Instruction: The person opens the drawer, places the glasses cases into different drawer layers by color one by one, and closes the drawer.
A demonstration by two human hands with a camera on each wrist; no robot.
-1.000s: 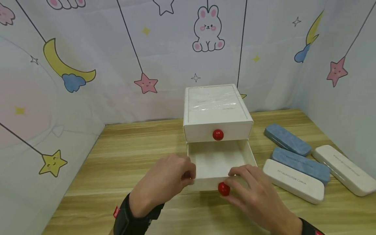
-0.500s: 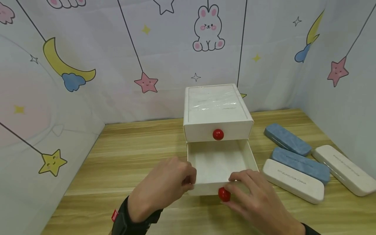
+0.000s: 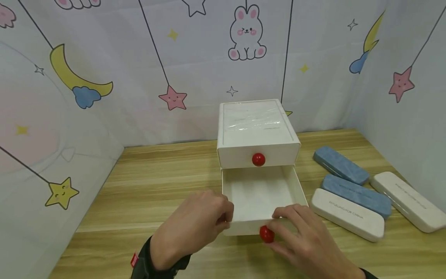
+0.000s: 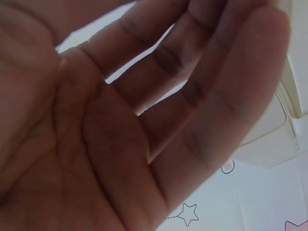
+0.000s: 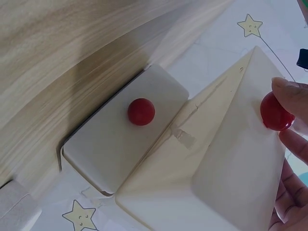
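Note:
A small white two-drawer box [image 3: 258, 124] stands on the wooden table in the head view. Its lower drawer [image 3: 259, 193] is pulled well out, with the white floor inside showing. My right hand [image 3: 303, 236] pinches that drawer's red knob [image 3: 266, 234] between thumb and finger, while other fingers lie over the front panel's top edge. The right wrist view shows the same pinch on the knob [image 5: 277, 111]. At the drawer's front left corner, my left hand [image 3: 198, 223] grips the edge with curled fingers. Its palm [image 4: 96, 139] fills most of the left wrist view, and the fingertip contact is hidden there.
Above, the upper drawer [image 3: 237, 157] is closed, with its own red knob [image 3: 258, 159]. To the right lie two blue cases [image 3: 341, 164] and two white cases [image 3: 348, 215]. Printed cloth walls [image 3: 202, 50] enclose the table [image 3: 156, 174] at the back and sides.
The lower drawer has slid a little farther out toward me. Both hands have moved with it, keeping their hold on the corner and the knob.

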